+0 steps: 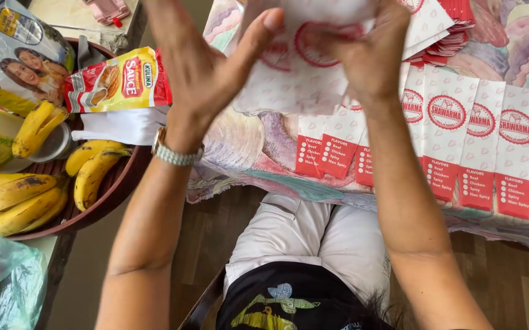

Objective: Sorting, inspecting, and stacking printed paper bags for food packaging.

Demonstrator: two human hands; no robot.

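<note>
Both hands, left hand (206, 67) and right hand (368, 52), fingers pinched on a white-and-red paper sleeve (301, 73) held above the table (258, 146), apparently folding it; finished sleeves (478, 146) rowed right; bananas (90, 168) left

Red-and-white paper sleeves (460, 143) lie on the cloth-covered table (252, 146).

Both hands, left (206, 58) and right (371, 52), raised, fingers seemingly pinching.

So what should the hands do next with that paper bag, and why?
Probably lay the paper bag down beside the row of flat bags: the left hand and right hand hold it up, above the table.
</note>
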